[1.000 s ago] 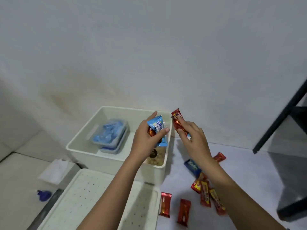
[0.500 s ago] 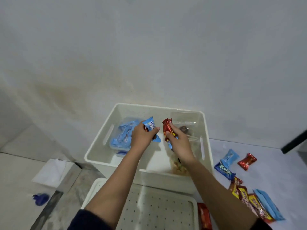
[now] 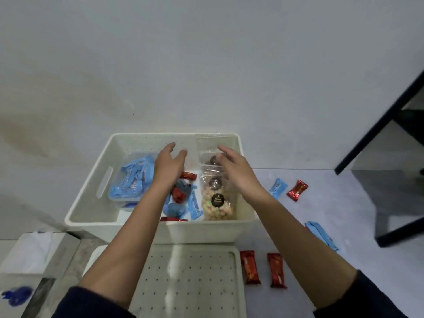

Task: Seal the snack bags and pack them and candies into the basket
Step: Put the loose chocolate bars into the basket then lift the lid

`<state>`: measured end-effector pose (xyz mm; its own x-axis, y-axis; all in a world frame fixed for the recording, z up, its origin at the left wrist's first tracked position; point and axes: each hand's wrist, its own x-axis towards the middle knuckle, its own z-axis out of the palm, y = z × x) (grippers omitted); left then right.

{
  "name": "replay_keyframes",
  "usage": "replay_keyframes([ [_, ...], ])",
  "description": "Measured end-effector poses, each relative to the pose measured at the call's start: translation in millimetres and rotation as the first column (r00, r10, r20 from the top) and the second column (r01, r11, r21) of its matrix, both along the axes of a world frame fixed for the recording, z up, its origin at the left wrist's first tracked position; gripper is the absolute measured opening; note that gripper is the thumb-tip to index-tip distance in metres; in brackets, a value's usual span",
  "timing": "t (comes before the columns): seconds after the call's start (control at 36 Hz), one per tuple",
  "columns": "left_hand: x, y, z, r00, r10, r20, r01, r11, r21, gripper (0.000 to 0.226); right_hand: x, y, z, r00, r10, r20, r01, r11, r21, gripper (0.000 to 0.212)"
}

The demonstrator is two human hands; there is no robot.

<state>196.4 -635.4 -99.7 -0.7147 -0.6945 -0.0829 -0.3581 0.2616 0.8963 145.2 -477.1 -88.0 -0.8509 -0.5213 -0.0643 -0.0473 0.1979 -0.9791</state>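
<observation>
Here, both hands hover palm-down and empty over a white perforated plastic basket point(image 3: 87, 198). The left hand point(image 3: 168, 166) spreads its fingers loosely above a heap of small red and blue wrapped candies point(image 3: 183, 200) on the basket floor. The right hand point(image 3: 237, 171), equally loose, sits above clear snack bags point(image 3: 216, 198) standing along the basket's right wall. A clear tub of blue wrappers point(image 3: 133, 180) fills the left side. Outside, on the pale surface to the right, lie two red bars point(image 3: 262, 268) and more scattered candies point(image 3: 288, 190). A white perforated lid point(image 3: 195, 281) lies nearest the viewer.
</observation>
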Motion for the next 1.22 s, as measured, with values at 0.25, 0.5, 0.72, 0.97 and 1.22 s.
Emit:
replay_keyframes([
  [0.25,36.4,175.7,6.1,0.902,-0.188,-0.388,0.126,0.975,-0.181,0.028,2.1,163.3,-43.6,0.944,-0.117,-0.307,0.157,0.982,0.109,0.057],
  [0.5,102.7,290.6,-124.2,0.930,-0.181,0.320,0.283,0.908,-0.309,0.087,14.4,277.4,-155.8,0.923,0.081,-0.376,0.193,0.748,0.635,0.098],
  [0.72,90.3,320.3,-165.4,0.834,-0.001,0.551,0.250,0.892,-0.377,0.111,-19.6,286.2,-181.4,0.876,0.333,-0.349,0.110,0.566,0.817,0.111],
  [0.97,54.9,324.8,-178.5,0.849,-0.027,0.527,0.275,0.876,-0.397,0.094,-57.0,275.4,-193.0,0.826,0.461,-0.325,0.063,0.497,0.866,0.118],
  [1.22,9.1,299.0,-188.1,0.840,-0.083,0.536,0.360,0.824,-0.437,0.101,-105.9,270.2,-199.6,0.794,0.498,-0.349,0.062,0.504,0.862,0.115],
])
